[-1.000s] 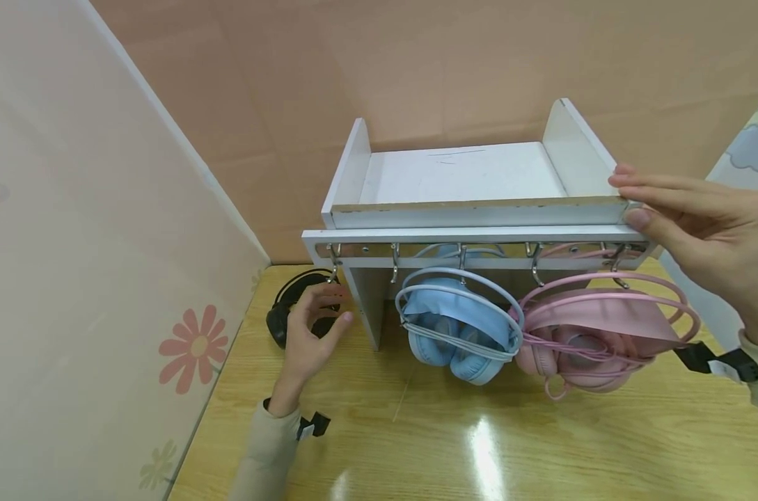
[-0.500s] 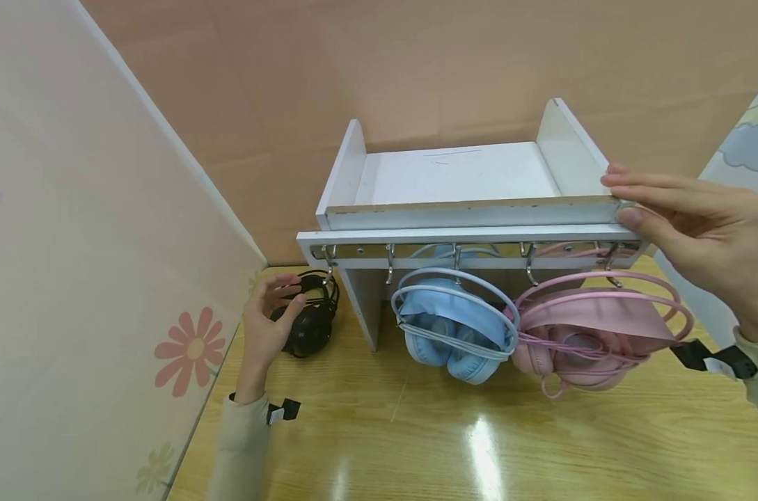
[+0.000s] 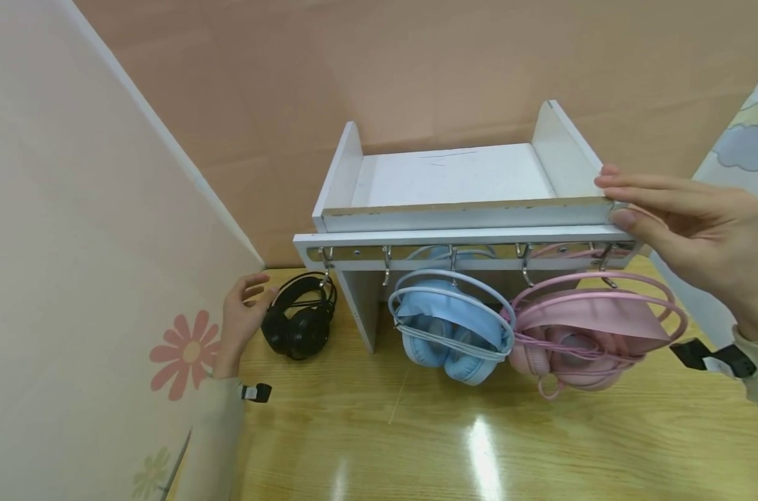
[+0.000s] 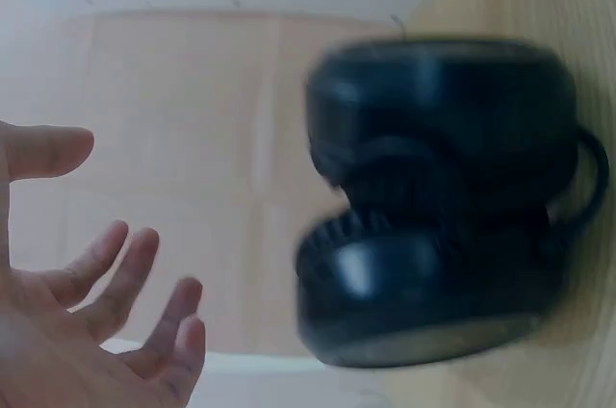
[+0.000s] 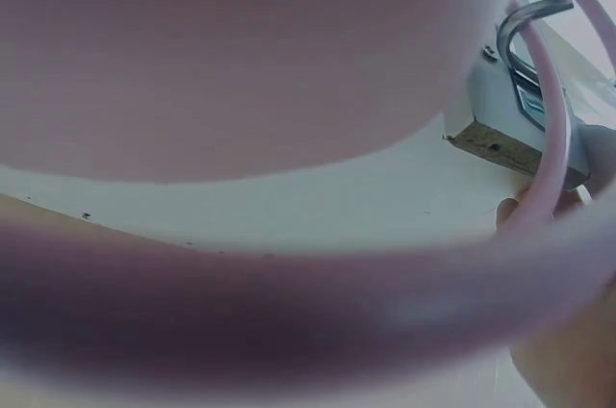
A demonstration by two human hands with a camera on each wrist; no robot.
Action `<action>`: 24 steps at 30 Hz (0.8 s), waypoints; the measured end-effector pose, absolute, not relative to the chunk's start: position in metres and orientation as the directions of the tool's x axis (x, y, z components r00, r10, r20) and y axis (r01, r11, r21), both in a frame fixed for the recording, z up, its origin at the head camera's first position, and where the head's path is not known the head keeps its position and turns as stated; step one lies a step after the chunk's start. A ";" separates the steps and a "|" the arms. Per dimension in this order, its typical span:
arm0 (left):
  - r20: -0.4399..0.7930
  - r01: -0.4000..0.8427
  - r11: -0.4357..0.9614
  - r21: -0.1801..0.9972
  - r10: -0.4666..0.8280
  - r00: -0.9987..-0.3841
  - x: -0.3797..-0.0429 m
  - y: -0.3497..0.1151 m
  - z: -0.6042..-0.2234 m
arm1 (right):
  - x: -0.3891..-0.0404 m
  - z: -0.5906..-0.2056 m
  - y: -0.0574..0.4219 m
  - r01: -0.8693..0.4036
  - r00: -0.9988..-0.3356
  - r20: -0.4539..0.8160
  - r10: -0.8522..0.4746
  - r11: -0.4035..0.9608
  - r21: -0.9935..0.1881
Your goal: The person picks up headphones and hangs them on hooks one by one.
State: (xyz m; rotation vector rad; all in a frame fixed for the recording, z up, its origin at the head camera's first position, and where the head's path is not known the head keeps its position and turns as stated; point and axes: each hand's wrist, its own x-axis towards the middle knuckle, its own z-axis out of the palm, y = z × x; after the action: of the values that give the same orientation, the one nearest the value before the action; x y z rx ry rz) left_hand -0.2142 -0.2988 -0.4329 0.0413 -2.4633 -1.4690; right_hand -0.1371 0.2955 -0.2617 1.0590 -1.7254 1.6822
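In the head view my left hand [image 3: 243, 309] hovers at the left of the black headphones [image 3: 300, 330], which lie on the wooden table. Its fingers are loosely bent with nothing between them; the left wrist view shows a gap between this hand [image 4: 115, 293] and the dark ear cups [image 4: 433, 206]. My right hand [image 3: 707, 233] holds the front right corner of the white shelf [image 3: 460, 221], thumb at the front and fingers along the side panel. Blue headphones [image 3: 456, 348] and pink headphones [image 3: 594, 348] hang from the shelf's hook rail.
Several metal hooks [image 3: 387, 268] line the rail [image 3: 416, 263] along the shelf's front. A pale wall [image 3: 72, 243] with flower prints rises at the left, close to my left arm. Brown sheeting [image 3: 447, 62] covers the back. A pink band [image 5: 241, 62] fills much of the right wrist view.
My left hand has moved left, from beside the leftmost hook to the far left of the black headphones, uncovering them. My right hand keeps its hold on the shelf corner.
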 end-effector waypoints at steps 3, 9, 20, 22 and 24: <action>0.134 0.025 0.512 0.859 -0.177 -0.975 -0.224 -0.308 -0.439 | -0.135 -0.259 0.293 -0.811 -0.563 0.805 -0.185 -0.063 -0.582; -0.039 -0.129 0.585 0.800 -0.164 -0.986 -0.236 -0.319 -0.449 | -0.133 -0.257 0.293 -0.814 -0.569 0.800 -0.193 -0.011 -0.581; -0.268 -0.251 0.676 0.693 -0.082 -0.960 -0.251 -0.318 -0.461 | -0.134 -0.258 0.294 -0.817 -0.564 0.802 -0.197 -0.006 -0.576; -0.309 -0.270 0.681 0.681 -0.067 -0.949 -0.253 -0.317 -0.464 | -0.134 -0.257 0.293 -0.820 -0.558 0.806 -0.199 -0.017 -0.572; -0.345 -0.283 0.686 0.671 -0.050 -0.937 -0.256 -0.316 -0.467 | -0.134 -0.257 0.293 -0.819 -0.557 0.805 -0.203 -0.027 -0.573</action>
State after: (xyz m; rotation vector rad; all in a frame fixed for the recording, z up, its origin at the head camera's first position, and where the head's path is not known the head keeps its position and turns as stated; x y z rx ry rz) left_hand -0.2558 -0.3164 -0.4671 0.3203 -3.1561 -1.3445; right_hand -0.1339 0.2926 -0.2566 1.0686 -1.7584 1.6239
